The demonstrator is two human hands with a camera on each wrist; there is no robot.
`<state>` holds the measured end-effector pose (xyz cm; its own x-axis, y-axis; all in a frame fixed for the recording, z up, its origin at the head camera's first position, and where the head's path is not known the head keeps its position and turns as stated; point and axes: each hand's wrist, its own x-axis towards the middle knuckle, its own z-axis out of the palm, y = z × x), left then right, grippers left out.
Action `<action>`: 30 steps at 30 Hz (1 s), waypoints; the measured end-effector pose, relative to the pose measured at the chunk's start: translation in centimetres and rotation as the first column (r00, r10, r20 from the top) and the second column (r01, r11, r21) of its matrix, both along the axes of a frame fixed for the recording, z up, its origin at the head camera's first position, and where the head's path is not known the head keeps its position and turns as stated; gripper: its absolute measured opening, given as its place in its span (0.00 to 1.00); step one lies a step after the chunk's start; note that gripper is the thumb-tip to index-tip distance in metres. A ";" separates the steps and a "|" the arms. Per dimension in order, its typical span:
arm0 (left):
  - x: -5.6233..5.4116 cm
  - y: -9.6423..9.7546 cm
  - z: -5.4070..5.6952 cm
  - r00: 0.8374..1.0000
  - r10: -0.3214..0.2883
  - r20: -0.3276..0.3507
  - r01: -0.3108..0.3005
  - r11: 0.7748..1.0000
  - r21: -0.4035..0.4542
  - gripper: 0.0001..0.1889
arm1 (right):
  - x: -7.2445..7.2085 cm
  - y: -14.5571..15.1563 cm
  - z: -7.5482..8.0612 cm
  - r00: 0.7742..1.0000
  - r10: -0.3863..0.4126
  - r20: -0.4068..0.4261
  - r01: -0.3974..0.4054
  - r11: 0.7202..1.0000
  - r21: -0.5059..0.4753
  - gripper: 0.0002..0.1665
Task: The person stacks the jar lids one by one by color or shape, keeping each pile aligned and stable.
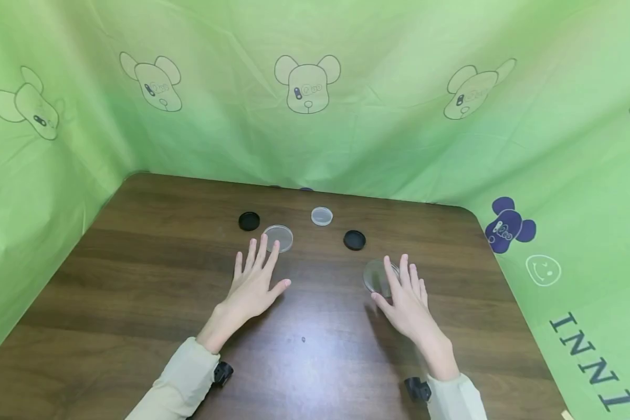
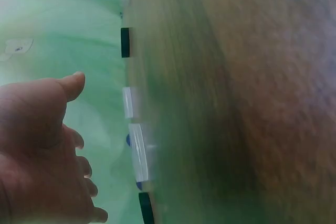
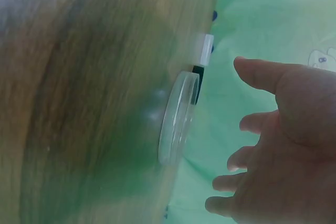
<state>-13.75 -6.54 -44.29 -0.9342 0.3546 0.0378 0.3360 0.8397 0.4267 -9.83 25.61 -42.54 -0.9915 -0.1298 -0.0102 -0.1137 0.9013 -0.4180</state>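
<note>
My left hand (image 1: 252, 289) is spread palm down above the table, its fingertips overlapping the near edge of a large clear round dish (image 1: 282, 234). Fingers also spread, my right hand (image 1: 410, 306) hovers by a second large clear dish (image 1: 374, 276) and partly covers it. In the right wrist view this dish (image 3: 174, 124) lies flat on the wood, apart from the hand (image 3: 294, 135). Neither hand holds anything. Farther back are a small clear dish (image 1: 322, 216) and two black round dishes, one at left (image 1: 249, 221) and one right of centre (image 1: 354, 240).
The brown wooden table (image 1: 136, 280) has rounded far corners. Green printed cloth (image 1: 310, 140) hangs behind it and along both sides. A small dark mark (image 1: 303, 339) shows on the tabletop between the forearms, near a bright glare.
</note>
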 end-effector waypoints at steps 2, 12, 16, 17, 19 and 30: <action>-0.1 0.4 -0.1 1.000 -0.013 -0.006 0.013 1.000 0.001 0.43 | 0.0 0.3 0.0 1.000 0.006 -0.001 -0.006 1.000 -0.007 0.47; -0.4 4.3 -0.2 0.985 -0.145 0.093 0.142 0.989 0.035 0.46 | -0.1 2.1 -0.2 0.999 0.042 0.004 -0.042 0.999 -0.030 0.51; -0.5 6.1 0.0 0.967 -0.205 0.150 0.201 0.979 0.045 0.47 | -0.2 2.9 -0.2 0.998 0.060 0.012 -0.059 0.997 -0.056 0.52; -0.5 6.5 0.1 0.966 -0.212 0.149 0.207 0.977 0.046 0.48 | -0.2 3.1 -0.2 0.998 0.063 0.017 -0.061 0.996 -0.067 0.52; -0.6 7.5 0.1 0.966 -0.220 0.135 0.215 0.975 0.053 0.48 | -0.3 3.4 -0.2 0.997 0.068 0.025 -0.065 0.994 -0.086 0.53; -1.7 11.3 -1.0 0.904 -0.397 0.160 0.333 0.887 0.321 0.56 | -0.6 4.7 -0.8 0.997 0.079 0.009 -0.074 0.968 -0.240 0.58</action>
